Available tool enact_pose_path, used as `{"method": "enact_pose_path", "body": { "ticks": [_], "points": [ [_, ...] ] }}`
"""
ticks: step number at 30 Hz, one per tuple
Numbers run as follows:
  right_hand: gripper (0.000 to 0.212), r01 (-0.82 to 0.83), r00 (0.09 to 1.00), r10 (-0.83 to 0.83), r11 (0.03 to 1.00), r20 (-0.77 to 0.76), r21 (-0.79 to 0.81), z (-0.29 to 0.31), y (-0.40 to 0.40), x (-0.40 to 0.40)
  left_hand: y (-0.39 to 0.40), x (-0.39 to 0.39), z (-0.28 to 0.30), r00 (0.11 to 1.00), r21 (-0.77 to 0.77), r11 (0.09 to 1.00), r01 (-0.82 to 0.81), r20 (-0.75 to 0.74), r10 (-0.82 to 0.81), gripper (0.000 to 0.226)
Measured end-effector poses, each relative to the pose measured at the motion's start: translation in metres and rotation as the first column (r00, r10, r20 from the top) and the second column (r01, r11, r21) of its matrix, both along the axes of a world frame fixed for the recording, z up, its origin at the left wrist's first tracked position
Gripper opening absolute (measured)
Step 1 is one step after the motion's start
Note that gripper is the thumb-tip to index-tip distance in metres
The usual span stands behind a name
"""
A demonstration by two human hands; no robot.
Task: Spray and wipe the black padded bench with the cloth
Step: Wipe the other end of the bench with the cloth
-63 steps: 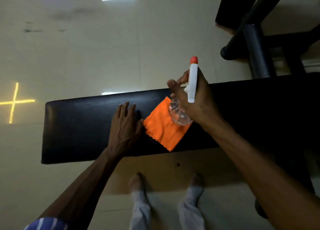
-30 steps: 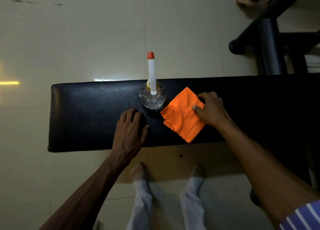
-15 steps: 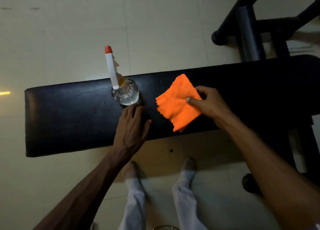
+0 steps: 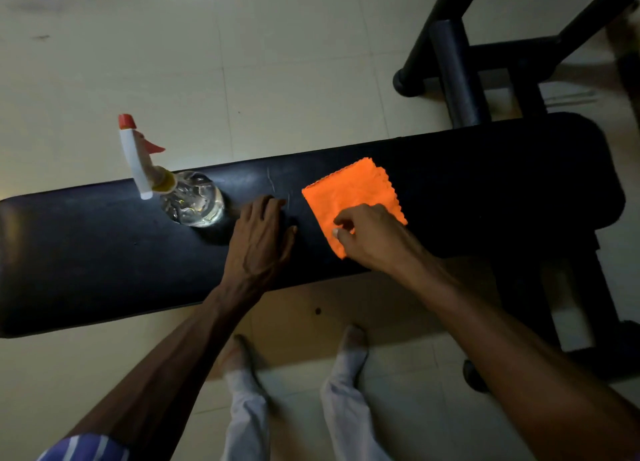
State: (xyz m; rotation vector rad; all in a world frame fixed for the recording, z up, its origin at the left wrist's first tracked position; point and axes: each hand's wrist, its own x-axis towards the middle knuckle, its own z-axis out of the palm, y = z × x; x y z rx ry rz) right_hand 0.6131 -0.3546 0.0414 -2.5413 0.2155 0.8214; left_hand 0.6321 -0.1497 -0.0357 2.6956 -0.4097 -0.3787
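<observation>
The orange cloth [image 4: 349, 193] lies flat mid-desk [image 4: 485, 183], directly under the right hand [image 4: 374, 238], whose grip pinches its near edge. The left hand [image 4: 259, 242] rests flat, fingers spread, holding nothing, beside the spray bottle [image 4: 190, 200].

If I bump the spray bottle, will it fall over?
Probably, yes. The spray bottle stands upright on the padded bench, near its far edge, and its tall sprayer head makes it look top-heavy. Its round clear body could then roll off. The soft padding likely gives it a less steady footing.
</observation>
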Motion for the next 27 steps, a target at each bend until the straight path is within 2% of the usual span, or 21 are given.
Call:
{"method": "enact_pose_path", "body": {
  "ticks": [1,4,7,11,16,19,21,23,25,27],
  "points": [
    [0.034,0.012,1.000,-0.012,1.000,0.014,0.013,-0.006,-0.002,-0.003,-0.003,0.000,-0.002,1.000,0.013,1.000,0.000,-0.006,0.000,0.042],
    [0.027,0.084,0.978,-0.086,0.996,0.190,0.019,-0.022,-0.017,0.001,-0.007,0.001,-0.008,1.000,0.034,0.999,-0.004,-0.007,0.004,0.042],
    [0.043,0.070,0.946,-0.080,0.997,0.314,0.045,-0.046,-0.026,0.014,-0.009,0.004,-0.017,0.999,0.048,0.999,-0.023,0.031,0.022,0.044],
    [0.069,-0.137,0.937,0.147,0.989,0.316,-0.053,-0.089,-0.020,0.017,-0.015,0.013,-0.030,0.998,0.051,0.998,-0.023,0.067,0.019,0.059],
    [0.067,-0.250,0.846,0.326,0.942,0.422,-0.226,-0.125,-0.032,0.011,-0.023,0.023,-0.047,0.996,0.050,0.999,-0.003,0.090,-0.001,0.066],
    [0.065,-0.300,0.806,0.422,0.896,0.416,-0.328,-0.131,-0.059,0.026,-0.026,0.030,-0.053,0.995,0.041,0.999,0.017,0.098,-0.021,0.067],
    [0.063,-0.192,0.838,0.328,0.925,0.436,-0.327,-0.133,-0.067,0.052,-0.027,0.035,-0.056,0.994,0.025,0.999,0.021,0.106,-0.023,0.065],
    [0.061,0.013,0.881,0.137,0.950,0.452,-0.313,-0.133,-0.056,0.078,-0.025,0.038,-0.059,0.994,0.018,1.000,0.020,0.104,-0.022,0.065],
    [0.060,0.178,0.884,-0.019,0.938,0.468,-0.298,-0.133,-0.027,0.092,-0.021,0.041,-0.062,0.994,0.021,0.999,0.024,0.107,-0.026,0.066],
    [0.059,0.167,0.871,-0.006,0.944,0.492,-0.283,-0.131,-0.001,0.082,-0.017,0.042,-0.064,0.994,0.024,0.999,0.044,0.096,-0.046,0.066]
  ]
}}
